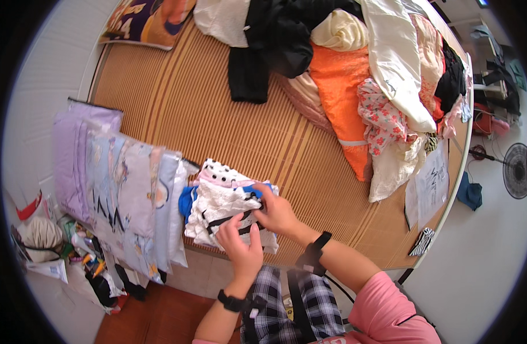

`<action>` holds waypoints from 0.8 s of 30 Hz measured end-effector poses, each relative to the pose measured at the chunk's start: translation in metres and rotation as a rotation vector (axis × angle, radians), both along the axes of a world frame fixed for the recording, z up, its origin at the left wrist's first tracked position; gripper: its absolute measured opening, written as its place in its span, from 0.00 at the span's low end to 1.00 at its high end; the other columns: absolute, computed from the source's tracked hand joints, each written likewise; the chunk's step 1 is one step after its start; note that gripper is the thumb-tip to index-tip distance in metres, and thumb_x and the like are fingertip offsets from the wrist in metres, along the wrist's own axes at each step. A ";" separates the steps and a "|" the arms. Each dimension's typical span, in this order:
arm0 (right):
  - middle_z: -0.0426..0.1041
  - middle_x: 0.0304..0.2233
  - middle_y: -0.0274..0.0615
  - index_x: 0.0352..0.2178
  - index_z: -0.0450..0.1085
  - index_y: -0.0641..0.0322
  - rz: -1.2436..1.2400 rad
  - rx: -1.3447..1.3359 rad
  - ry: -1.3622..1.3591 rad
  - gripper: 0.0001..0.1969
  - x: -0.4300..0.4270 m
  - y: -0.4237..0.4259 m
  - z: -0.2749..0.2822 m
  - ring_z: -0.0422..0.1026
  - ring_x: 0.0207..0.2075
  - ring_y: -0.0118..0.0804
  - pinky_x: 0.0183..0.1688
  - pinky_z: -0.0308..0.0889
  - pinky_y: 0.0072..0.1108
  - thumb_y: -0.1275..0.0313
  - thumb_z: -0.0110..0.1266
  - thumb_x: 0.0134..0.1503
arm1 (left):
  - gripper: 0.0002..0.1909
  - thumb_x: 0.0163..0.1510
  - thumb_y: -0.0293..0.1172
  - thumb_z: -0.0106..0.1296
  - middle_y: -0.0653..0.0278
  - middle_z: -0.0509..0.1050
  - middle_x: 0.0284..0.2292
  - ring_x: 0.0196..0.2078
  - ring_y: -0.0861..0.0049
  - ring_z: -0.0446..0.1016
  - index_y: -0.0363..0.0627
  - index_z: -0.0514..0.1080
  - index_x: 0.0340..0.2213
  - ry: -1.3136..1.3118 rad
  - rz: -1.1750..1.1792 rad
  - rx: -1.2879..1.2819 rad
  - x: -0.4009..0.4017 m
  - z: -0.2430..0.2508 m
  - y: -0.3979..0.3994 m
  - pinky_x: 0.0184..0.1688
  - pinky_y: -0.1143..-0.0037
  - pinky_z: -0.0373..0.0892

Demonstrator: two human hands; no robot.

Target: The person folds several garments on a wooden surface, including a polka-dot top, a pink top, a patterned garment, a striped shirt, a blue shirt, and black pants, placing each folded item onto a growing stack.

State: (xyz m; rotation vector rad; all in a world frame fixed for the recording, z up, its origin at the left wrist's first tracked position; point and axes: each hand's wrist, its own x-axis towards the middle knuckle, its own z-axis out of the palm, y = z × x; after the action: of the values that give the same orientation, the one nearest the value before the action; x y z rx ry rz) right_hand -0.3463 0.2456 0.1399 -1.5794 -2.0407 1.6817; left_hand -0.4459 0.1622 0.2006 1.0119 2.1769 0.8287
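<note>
A crinkled white garment [216, 195] with black straps or trim lies folded on top of a small stack of clothes near the front edge of the bed. Beneath it, a white cloth with black dots [220, 171], some pink fabric and a bright blue cloth [186, 201] stick out. My left hand [242, 245] rests at the garment's near side, thumb and fingers apart. At its right side, my right hand [278, 213] touches the black trim; whether the fingertips pinch it is hidden. Both wrists wear black bands.
Bagged folded clothes [130, 189] stand in a row at left. Loose garments, including an orange piece [338, 90] and black clothing [276, 38], are heaped at the back. A clear plastic bag [429, 185] and a zebra-striped cloth [421, 241] lie by the right edge of the bamboo mat [194, 107].
</note>
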 end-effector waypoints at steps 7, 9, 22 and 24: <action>0.72 0.23 0.51 0.37 0.63 0.66 -0.033 -0.225 0.016 0.20 0.022 0.042 -0.021 0.73 0.26 0.50 0.30 0.67 0.33 0.66 0.56 0.45 | 0.19 0.49 0.34 0.51 0.54 0.62 0.39 0.44 0.60 0.58 0.39 0.61 0.41 0.329 -0.181 -0.186 0.013 -0.051 0.023 0.47 0.63 0.52; 0.71 0.22 0.50 0.38 0.64 0.66 0.040 -0.148 0.089 0.20 0.028 0.064 -0.022 0.73 0.25 0.48 0.29 0.67 0.33 0.65 0.57 0.45 | 0.24 0.49 0.34 0.52 0.50 0.58 0.41 0.46 0.57 0.55 0.35 0.57 0.43 0.196 -0.079 0.090 0.015 -0.053 0.030 0.49 0.62 0.50; 0.55 0.53 0.58 0.52 0.57 0.56 0.023 0.653 -0.048 0.30 0.084 0.255 -0.021 0.63 0.47 0.60 0.49 0.63 0.38 0.71 0.54 0.45 | 0.29 0.43 0.27 0.54 0.45 0.68 0.44 0.43 0.47 0.68 0.46 0.62 0.50 0.144 -0.474 0.143 -0.015 -0.114 0.376 0.46 0.65 0.66; 0.52 0.55 0.59 0.54 0.55 0.54 0.008 0.701 -0.032 0.32 0.083 0.262 -0.023 0.61 0.49 0.62 0.50 0.61 0.38 0.70 0.55 0.45 | 0.18 0.42 0.22 0.50 0.50 0.73 0.32 0.39 0.54 0.71 0.43 0.70 0.39 0.144 -0.544 0.317 0.001 -0.138 0.363 0.42 0.66 0.68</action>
State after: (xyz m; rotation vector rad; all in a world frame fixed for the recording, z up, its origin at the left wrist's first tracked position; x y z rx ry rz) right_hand -0.2638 0.5076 0.1170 -1.3379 -2.2792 0.7776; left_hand -0.4454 0.5253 0.0623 1.7671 1.7641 0.8636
